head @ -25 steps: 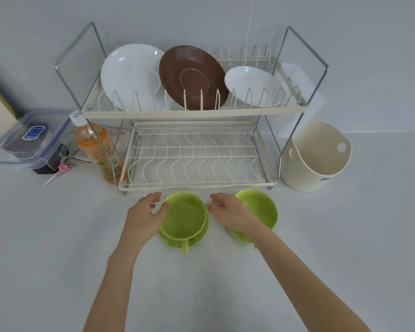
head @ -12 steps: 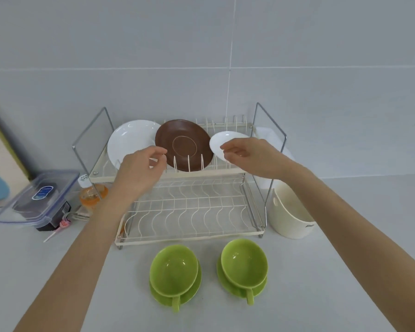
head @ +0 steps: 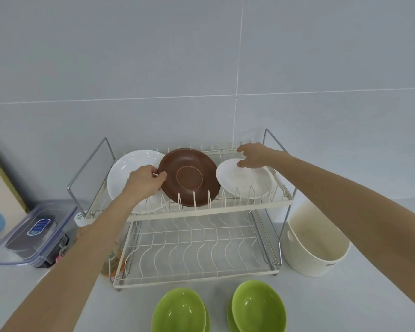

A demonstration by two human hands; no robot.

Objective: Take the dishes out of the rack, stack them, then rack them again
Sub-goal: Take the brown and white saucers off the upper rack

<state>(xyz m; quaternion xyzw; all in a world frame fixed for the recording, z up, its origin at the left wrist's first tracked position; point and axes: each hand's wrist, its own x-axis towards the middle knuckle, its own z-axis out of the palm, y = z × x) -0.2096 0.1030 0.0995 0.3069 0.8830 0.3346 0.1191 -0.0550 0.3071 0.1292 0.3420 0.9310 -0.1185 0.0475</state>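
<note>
A two-tier wire dish rack [head: 201, 213] stands against the wall. Its upper tier holds a large white plate [head: 122, 168] on the left, a brown plate [head: 189, 178] in the middle and a small white plate [head: 246, 180] on the right. My left hand [head: 145, 179] pinches the brown plate's left rim. My right hand [head: 255, 155] grips the top edge of the small white plate. The lower tier holds nothing. Two green cups on green saucers, one on the left [head: 180, 310] and one on the right [head: 259, 307], sit on the counter in front of the rack.
A cream plastic bucket [head: 314, 248] stands right of the rack. Left of the rack are a clear lidded container [head: 34, 233] and an orange bottle [head: 113, 255] partly hidden by my left forearm. A tiled wall is close behind the rack.
Both hands left the green cups and rose to the upper tier. The left hand has closed on the brown plate's rim and the right hand on the small white plate's top edge.
</note>
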